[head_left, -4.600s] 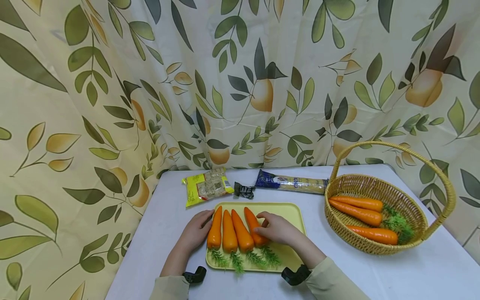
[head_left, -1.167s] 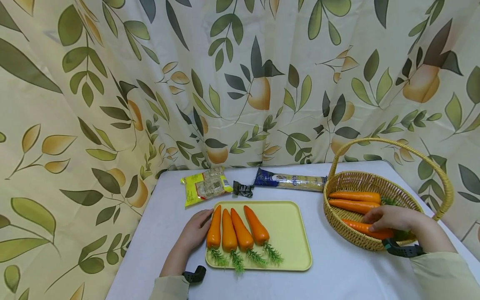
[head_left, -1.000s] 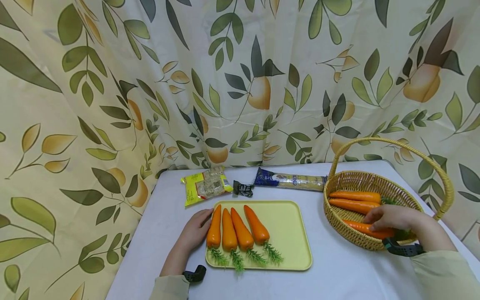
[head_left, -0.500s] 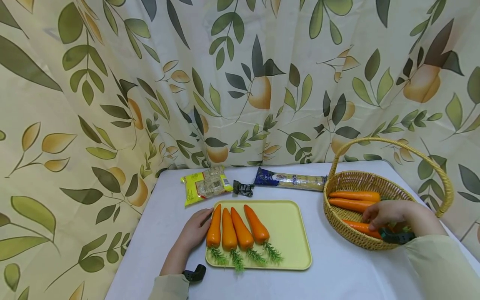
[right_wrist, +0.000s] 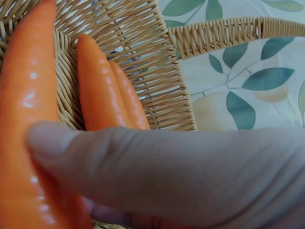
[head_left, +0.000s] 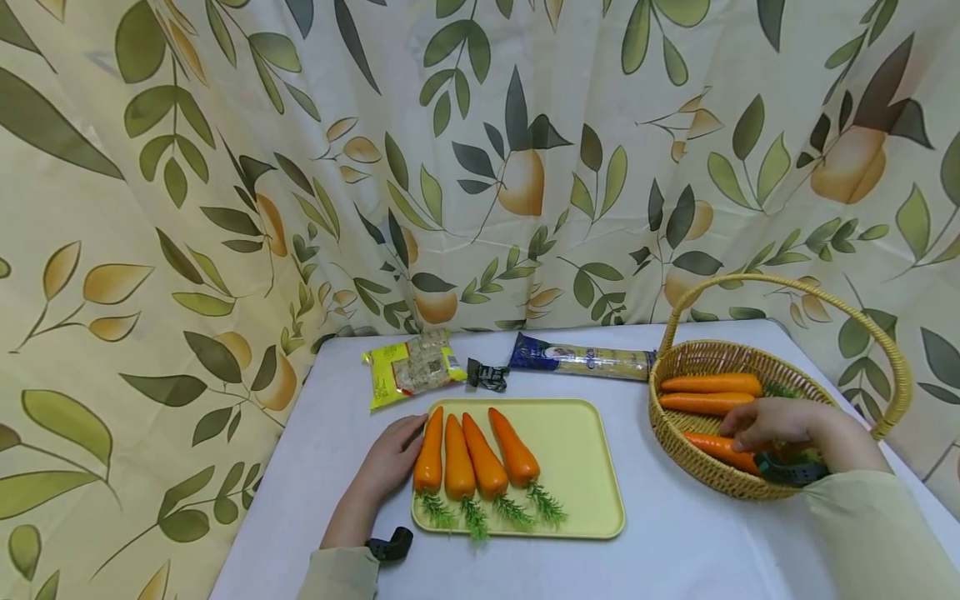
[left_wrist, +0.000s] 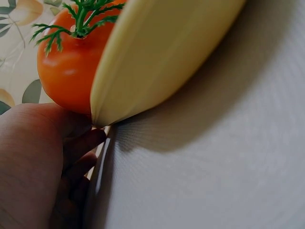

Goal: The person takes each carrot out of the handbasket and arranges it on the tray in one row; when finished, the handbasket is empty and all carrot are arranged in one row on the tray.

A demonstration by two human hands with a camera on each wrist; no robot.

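Several orange carrots with green tops lie side by side on a pale yellow tray (head_left: 577,467); the leftmost carrot (head_left: 429,462) is beside its left rim. My left hand (head_left: 390,460) holds that rim, fingertips at its edge in the left wrist view, close to a carrot's rounded, leafy end (left_wrist: 66,71). Inside the wicker basket (head_left: 678,454) at the right, my right hand (head_left: 776,423) grips the front carrot (head_left: 716,447), thumb pressed on its side (right_wrist: 28,105) in the right wrist view. Its leafy end is mostly hidden by the hand and wrist.
Two more carrots (head_left: 708,383) lie at the back of the basket, under its tall arched handle (head_left: 810,292). Along the table's back are a yellow food packet (head_left: 412,371), a small black wrapped packet (head_left: 487,376) and a long blue-ended pasta packet (head_left: 585,360). A leaf-patterned curtain (head_left: 480,167) hangs behind.
My right hand has left the rightmost carrot on the tray and moved right into the basket, onto the front carrot, which has shifted slightly leftward. The left hand stays at the tray's rim.
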